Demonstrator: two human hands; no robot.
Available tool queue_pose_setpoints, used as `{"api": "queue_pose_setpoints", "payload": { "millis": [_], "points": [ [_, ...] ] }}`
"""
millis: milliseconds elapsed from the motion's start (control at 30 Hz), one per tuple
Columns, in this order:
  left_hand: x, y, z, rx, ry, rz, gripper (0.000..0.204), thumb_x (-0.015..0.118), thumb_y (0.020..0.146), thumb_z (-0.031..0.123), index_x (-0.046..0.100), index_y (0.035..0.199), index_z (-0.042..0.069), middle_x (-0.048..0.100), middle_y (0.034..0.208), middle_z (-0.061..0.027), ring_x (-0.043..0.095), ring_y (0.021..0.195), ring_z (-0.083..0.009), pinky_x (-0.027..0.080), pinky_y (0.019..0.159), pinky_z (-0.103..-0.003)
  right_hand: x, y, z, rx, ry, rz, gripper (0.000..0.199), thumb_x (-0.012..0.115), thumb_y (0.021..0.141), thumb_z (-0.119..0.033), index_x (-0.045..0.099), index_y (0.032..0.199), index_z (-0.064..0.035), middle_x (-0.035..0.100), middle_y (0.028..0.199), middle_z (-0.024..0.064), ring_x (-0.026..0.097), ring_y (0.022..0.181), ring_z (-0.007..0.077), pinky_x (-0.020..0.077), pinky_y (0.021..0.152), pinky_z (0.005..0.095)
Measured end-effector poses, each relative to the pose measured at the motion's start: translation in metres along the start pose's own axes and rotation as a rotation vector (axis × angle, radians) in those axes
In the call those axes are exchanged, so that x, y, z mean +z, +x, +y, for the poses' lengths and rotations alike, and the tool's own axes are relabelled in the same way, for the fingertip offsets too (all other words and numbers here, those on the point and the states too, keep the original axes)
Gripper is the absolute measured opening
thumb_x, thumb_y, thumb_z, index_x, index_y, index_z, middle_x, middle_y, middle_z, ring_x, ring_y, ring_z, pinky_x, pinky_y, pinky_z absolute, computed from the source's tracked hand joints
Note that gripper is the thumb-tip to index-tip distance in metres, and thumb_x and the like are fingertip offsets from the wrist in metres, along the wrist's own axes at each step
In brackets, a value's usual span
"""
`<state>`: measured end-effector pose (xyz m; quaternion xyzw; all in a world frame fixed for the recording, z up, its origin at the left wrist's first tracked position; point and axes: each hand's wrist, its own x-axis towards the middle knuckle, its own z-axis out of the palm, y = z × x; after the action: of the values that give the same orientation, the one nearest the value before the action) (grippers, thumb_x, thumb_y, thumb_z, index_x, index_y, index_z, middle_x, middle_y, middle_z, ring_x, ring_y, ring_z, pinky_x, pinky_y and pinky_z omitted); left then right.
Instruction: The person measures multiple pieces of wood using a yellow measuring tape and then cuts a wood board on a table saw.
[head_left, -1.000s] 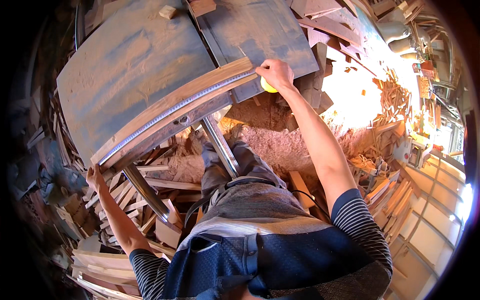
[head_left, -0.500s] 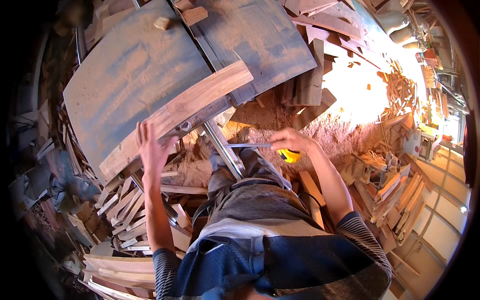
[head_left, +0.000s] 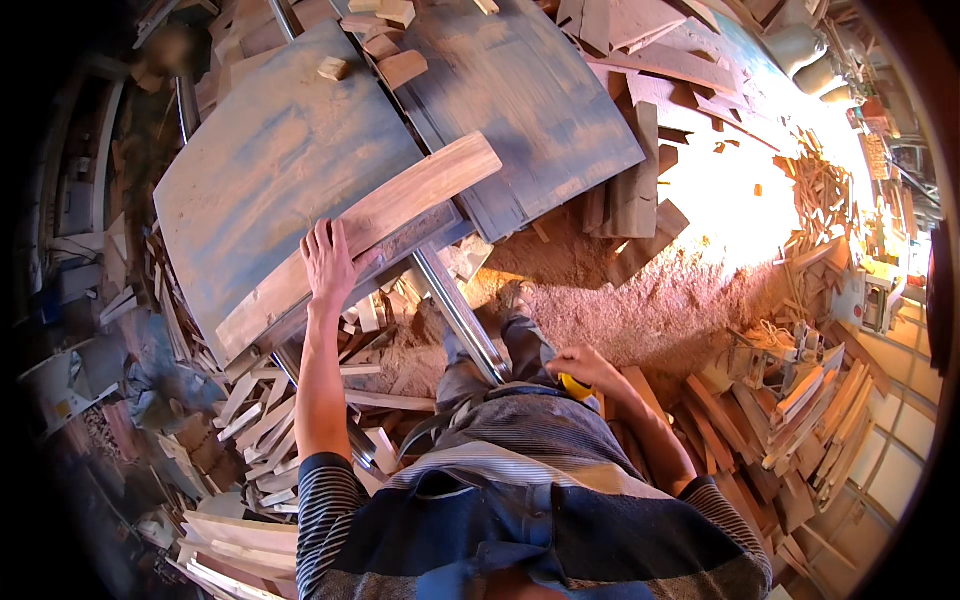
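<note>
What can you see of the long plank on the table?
The plank is a long, flat board of pale reddish-brown bare wood with a slight curve. It lies diagonally along the near edge of the dusty blue-grey table, far end up to the right. The left hand rests flat on its middle. Nothing else touches it.

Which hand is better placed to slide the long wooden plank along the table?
Left, probably. The left hand already lies flat on the wooden plank on the dusty work table. The right hand is down by the hip, closed around a yellow tape measure, well away from the plank.
</note>
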<state>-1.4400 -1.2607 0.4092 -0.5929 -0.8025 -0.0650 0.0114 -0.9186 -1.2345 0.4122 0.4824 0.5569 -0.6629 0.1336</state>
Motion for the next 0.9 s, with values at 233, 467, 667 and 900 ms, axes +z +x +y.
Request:
{"api": "queue_pose_setpoints", "payload": {
  "millis": [233,467,667,900],
  "points": [
    [0.002,0.044,-0.035,0.048,0.0,0.051,0.081,0.074,0.083,0.055,0.048,0.134,-0.002,0.044,0.132,-0.0226,0.044,0.12,-0.0406,0.034,0.105,-0.054,0.007,-0.004,0.027,-0.025,0.017,0.238,0.036,0.073,0.089,-0.034,0.072,0.084,0.0012,0.054,0.059,0.0011,0.05,0.055,0.0086,0.0399,0.049,0.0305],
    [0.003,0.056,-0.042,0.059,-0.01,0.01,0.077,0.076,0.083,0.052,0.049,0.133,-0.001,0.044,0.133,-0.0225,0.042,0.122,-0.0402,0.033,0.106,-0.054,0.011,-0.005,0.011,-0.013,0.027,0.28,0.034,0.073,0.087,-0.035,0.073,0.085,-0.0007,0.056,0.062,0.0011,0.051,0.058,0.0086,0.0424,0.053,0.0308],
    [0.002,0.058,-0.043,0.059,-0.03,0.053,0.076,0.079,0.08,0.05,0.051,0.13,0.0,0.044,0.134,-0.0221,0.043,0.122,-0.0397,0.034,0.105,-0.053,-0.053,0.068,-0.152,-0.314,-0.598,0.418,0.076,0.075,0.082,-0.052,0.052,0.141,-0.0101,0.072,0.103,0.0213,0.072,0.093,0.0355,0.0568,0.081,0.047],
    [0.004,0.062,-0.045,0.077,-0.01,0.018,0.078,0.081,0.077,0.048,0.05,0.132,0.001,0.045,0.133,-0.0196,0.043,0.124,-0.0373,0.034,0.106,-0.052,-0.132,0.201,-0.355,-0.406,-1.205,0.511,0.106,0.084,0.073,-0.053,0.03,0.156,-0.0137,0.062,0.119,0.0289,0.069,0.096,0.039,0.0596,0.079,0.046]
  ]
}}
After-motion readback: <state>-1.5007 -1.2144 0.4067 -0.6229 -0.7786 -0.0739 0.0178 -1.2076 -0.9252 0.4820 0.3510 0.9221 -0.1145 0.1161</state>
